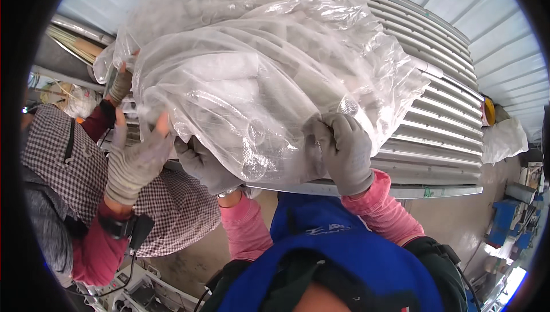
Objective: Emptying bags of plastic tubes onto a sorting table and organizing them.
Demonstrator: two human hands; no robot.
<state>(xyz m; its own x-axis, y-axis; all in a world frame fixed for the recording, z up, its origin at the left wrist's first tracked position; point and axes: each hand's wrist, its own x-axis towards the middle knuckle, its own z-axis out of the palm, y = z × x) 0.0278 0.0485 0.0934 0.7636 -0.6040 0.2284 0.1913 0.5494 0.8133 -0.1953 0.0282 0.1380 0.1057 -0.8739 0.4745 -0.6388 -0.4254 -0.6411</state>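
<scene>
A large clear plastic bag (298, 66) with white, soft-looking pieces showing through it lies before me on a ribbed metal surface. My right hand (345, 150), in a grey glove, is closed on the bag's near edge, fingers pinching the film. Also grey-gloved, my left hand (207, 165) grips the near left edge, its fingertips partly hidden by the plastic. The film is drawn between my two hands. Beside my left hand, a co-worker's hand (137, 166) in a striped glove with bare fingertips is spread at the bag's left side; the co-worker's other hand (121, 85) is farther back.
The ribbed metal surface (441, 134) extends to the right, with a metal front edge (424, 192) near my waist. A co-worker in a checked apron (74, 151) stands close on my left. Blue equipment (504, 220) sits at the far right, near a white plastic sack (505, 141).
</scene>
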